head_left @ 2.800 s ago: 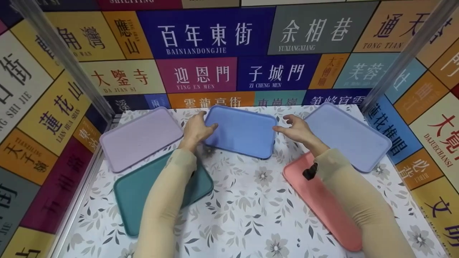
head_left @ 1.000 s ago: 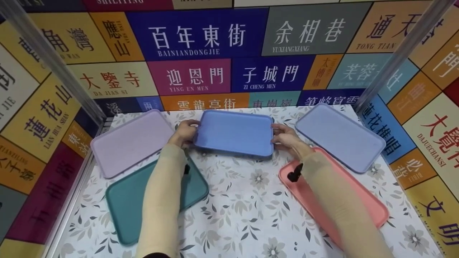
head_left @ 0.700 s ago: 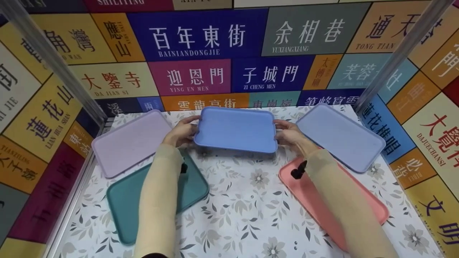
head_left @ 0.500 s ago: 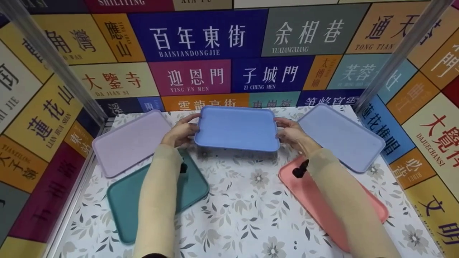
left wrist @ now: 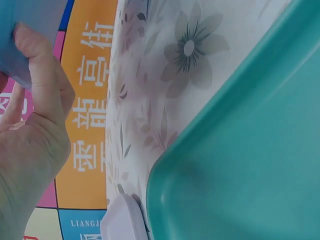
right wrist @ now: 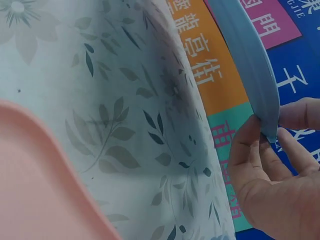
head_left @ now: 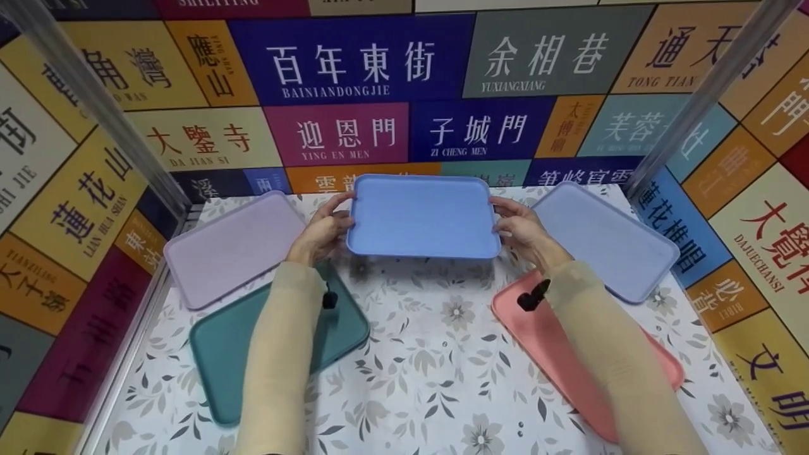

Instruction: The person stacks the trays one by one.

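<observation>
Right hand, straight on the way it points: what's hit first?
The blue tray, whose edge the right hand grips; beyond it, probably the lettered wall, though depth is unclear.

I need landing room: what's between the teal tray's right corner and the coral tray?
Bare floral tabletop separates the teal tray from the coral tray in the head view.

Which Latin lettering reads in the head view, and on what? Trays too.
"BAINIANDONGJIE": dark blue panel
"YUXIANGXIANG": grey panel
"TONG TIAN": tan panel
"DA JIAN SI": cream panel
"YING EN MEN": pink panel
"ZI CHENG MEN": lower blue panel
"LIAN HUA SHAN": yellow left-wall panel
"DAJUECHANSI": cream right-wall panel
"BIBEI": orange right-wall panel
Other Latin lettering: too small, cut or blurred.
None visible on the trays.
</observation>
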